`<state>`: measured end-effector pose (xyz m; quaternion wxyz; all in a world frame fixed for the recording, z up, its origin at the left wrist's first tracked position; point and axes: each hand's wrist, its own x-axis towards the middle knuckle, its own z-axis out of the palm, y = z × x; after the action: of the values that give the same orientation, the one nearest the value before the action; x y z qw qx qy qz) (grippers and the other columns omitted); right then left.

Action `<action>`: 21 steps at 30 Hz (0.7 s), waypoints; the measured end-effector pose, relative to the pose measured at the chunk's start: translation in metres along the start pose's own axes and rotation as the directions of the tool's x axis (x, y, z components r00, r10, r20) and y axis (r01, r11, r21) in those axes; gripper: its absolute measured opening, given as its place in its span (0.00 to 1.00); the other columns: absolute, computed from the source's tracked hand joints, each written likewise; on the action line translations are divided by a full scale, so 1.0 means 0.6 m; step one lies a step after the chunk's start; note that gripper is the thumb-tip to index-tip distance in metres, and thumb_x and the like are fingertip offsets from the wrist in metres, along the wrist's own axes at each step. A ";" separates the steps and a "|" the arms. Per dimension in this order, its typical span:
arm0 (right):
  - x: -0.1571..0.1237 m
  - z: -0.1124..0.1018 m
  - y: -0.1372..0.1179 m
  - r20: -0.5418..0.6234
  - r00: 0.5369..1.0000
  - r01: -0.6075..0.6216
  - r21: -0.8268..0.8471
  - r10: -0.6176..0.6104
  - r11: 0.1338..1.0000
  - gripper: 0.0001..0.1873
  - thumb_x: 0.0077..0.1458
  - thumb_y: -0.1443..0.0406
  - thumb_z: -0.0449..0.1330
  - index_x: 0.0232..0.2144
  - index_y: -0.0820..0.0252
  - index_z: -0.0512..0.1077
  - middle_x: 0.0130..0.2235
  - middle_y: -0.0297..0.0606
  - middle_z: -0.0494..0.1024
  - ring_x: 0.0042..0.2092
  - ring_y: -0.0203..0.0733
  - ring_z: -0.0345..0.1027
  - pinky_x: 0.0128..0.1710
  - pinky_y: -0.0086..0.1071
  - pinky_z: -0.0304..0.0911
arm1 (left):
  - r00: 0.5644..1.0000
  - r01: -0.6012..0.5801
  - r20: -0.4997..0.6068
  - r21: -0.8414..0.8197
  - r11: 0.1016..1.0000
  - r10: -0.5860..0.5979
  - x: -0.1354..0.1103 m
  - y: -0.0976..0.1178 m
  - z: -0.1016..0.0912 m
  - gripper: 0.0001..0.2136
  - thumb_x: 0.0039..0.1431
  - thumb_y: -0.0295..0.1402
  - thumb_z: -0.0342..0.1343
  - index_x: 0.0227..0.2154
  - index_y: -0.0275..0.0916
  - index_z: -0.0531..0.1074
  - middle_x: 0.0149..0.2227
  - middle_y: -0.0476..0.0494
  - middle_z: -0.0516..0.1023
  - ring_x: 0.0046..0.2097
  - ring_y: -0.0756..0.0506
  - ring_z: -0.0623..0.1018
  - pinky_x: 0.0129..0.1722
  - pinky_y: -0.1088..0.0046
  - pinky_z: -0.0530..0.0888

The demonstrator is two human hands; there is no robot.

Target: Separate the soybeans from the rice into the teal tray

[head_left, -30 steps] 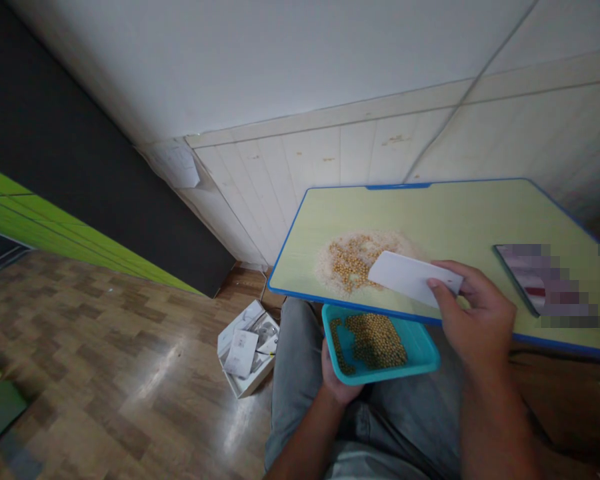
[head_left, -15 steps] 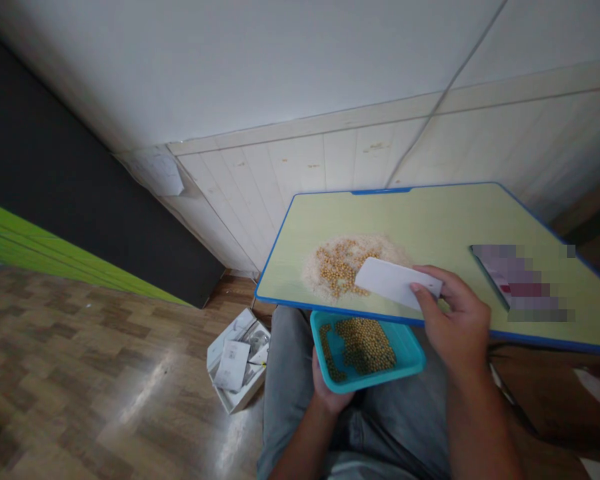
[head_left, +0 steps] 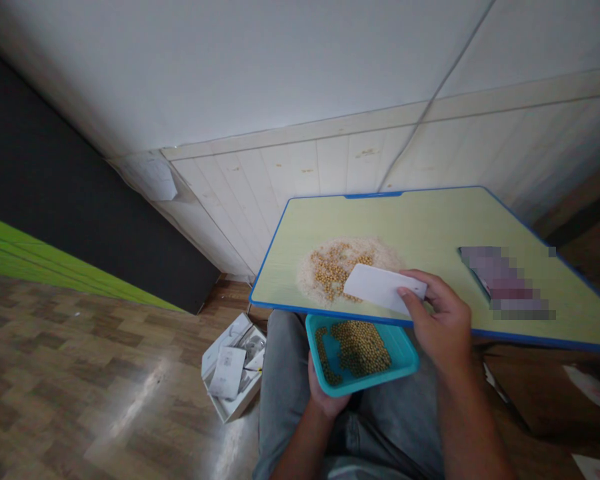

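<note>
Left hand cupped the turquoise tub partly under the table while the right hand pinched a white card over soybeans, which, with barely any shift in 1 second, stayed strewn among pale grains.

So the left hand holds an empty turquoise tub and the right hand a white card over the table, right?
Not quite: the turquoise tub isn't empty; the head view shows round golden beans inside. The left hand does hold it, and the right hand holds a white card over the table.
</note>
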<state>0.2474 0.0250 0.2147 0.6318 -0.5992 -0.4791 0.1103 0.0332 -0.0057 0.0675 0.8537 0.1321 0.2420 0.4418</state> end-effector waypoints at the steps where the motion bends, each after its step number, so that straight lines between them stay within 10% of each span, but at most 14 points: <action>1: 0.000 0.000 0.000 -0.001 1.000 -0.002 0.002 0.002 1.000 0.13 0.65 0.55 0.72 0.48 0.51 0.90 0.47 0.41 0.94 0.45 0.54 0.88 0.44 0.45 0.82 | 1.000 0.004 0.001 -0.005 1.000 -0.004 0.000 0.000 0.000 0.27 0.73 0.56 0.51 0.62 0.54 0.88 0.72 0.48 0.87 0.85 0.23 0.66 0.83 0.32 0.63; 21: 0.000 -0.013 0.001 0.001 1.000 -0.002 0.027 0.002 1.000 0.12 0.63 0.56 0.72 0.46 0.51 0.90 0.46 0.40 0.93 0.44 0.54 0.88 0.44 0.44 0.82 | 1.000 0.001 -0.009 -0.017 1.000 -0.001 0.005 -0.013 -0.019 0.27 0.72 0.58 0.54 0.61 0.55 0.90 0.70 0.51 0.88 0.85 0.27 0.67 0.86 0.42 0.60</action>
<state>0.2534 0.0201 0.2156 0.6395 -0.5912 -0.4771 0.1176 0.0337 -0.0076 0.0534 0.8539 0.1229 0.2422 0.4439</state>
